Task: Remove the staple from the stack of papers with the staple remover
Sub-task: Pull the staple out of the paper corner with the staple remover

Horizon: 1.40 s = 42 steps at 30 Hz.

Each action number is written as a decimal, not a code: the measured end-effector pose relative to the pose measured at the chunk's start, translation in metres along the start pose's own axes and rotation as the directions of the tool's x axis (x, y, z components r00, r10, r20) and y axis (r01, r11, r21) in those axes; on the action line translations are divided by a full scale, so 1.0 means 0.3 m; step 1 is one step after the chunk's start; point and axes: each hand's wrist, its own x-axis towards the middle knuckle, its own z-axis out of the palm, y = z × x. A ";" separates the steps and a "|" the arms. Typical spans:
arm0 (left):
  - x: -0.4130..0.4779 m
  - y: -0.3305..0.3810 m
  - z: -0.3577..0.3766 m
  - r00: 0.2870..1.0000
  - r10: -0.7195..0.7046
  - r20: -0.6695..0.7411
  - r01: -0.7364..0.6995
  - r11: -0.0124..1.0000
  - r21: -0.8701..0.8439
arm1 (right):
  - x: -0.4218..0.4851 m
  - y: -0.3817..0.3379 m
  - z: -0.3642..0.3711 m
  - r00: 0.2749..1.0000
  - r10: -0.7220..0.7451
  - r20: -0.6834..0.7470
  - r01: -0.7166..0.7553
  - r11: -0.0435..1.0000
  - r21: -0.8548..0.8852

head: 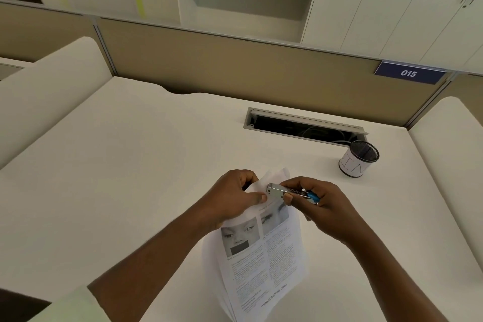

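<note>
A stack of printed papers (261,256) with text and photos is held up over the white desk (130,165). My left hand (231,197) pinches the stack near its top left corner, thumb on the front sheet. My right hand (317,202) grips a metal staple remover (285,190) with a blue handle end. Its silver tip rests against the top of the stack, just right of my left thumb. The staple itself is too small to make out.
A black mesh pen cup (358,158) with a white label stands at the right rear. Behind it is an open cable slot (303,125) in the desk. A beige partition (235,68) with a "015" sign (409,73) runs along the back.
</note>
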 end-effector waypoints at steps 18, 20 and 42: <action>0.018 -0.007 -0.012 0.998 0.041 -0.037 -0.039 0.998 0.042 | 0.076 0.018 -0.070 0.982 0.188 -0.002 -0.149 0.788 0.598; 0.021 -0.003 -0.014 0.998 0.045 -0.038 -0.044 0.999 0.029 | 0.073 0.028 -0.051 0.985 0.170 0.021 -0.157 0.842 0.517; 0.017 0.033 -0.054 1.000 -0.025 0.004 0.026 0.992 -0.124 | 0.050 -0.002 -0.021 0.991 0.133 -0.014 -0.113 0.888 0.446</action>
